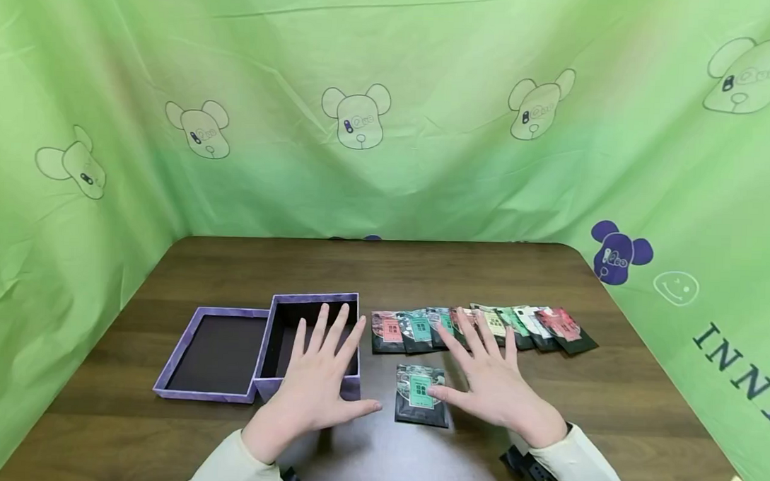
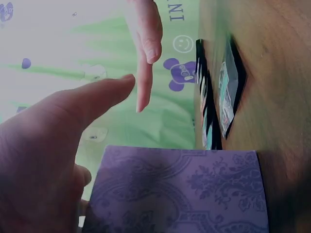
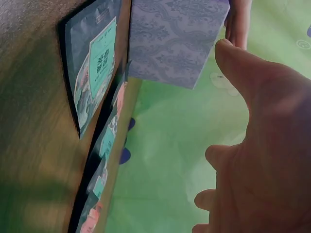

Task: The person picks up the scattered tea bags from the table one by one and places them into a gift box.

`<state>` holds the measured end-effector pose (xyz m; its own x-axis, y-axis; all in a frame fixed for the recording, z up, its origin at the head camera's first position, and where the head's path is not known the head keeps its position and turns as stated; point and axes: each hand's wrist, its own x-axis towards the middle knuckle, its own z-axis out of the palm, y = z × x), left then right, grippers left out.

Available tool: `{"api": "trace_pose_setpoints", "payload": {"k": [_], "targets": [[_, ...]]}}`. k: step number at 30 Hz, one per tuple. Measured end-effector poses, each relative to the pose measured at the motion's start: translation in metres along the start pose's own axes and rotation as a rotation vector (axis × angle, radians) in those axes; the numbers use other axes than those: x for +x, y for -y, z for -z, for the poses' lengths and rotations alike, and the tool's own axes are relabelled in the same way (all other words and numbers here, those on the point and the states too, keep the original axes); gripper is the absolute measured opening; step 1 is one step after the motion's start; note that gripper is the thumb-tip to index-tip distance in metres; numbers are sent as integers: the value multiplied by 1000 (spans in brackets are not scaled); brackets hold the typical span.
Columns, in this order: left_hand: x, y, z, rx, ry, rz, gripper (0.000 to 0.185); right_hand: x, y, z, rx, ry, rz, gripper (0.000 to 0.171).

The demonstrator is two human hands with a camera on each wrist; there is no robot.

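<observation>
Head view: lone sachet (image 1: 421, 395) lengthwise away from person, betw. flat, splayed left hand (image 1: 319, 387) & right hand (image 1: 491, 382).

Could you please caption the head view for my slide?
Open left hand over a purple box; open right hand beside a lone sachet, below a sachet row.

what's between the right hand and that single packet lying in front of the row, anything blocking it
Nothing visible. The right hand hovers open just right of the lone packet, its thumb reaching over the packet's edge. The row of packets lies farther back and the purple box sits to the left, under the left hand.
</observation>
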<state>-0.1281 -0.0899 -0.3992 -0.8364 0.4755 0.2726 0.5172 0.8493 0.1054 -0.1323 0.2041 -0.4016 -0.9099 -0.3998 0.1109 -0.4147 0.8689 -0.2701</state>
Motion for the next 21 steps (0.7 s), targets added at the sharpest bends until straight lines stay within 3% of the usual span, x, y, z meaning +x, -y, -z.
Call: {"api": "trace_pose_setpoints", "payload": {"k": [6,12,17,21], "targets": [[-14,10,12,-126,-105,23,112,-1,-9,11,-2,-54,23,88],[-37,36,24,-335,-230,171,104,-5,-28,28,-27,-112,35,77],[-57,59,28,-504,-257,300,108,-7,-50,40,-33,-156,59,74],[-69,70,26,-657,-262,357,112,-6,-71,45,-27,-188,78,69]]}}
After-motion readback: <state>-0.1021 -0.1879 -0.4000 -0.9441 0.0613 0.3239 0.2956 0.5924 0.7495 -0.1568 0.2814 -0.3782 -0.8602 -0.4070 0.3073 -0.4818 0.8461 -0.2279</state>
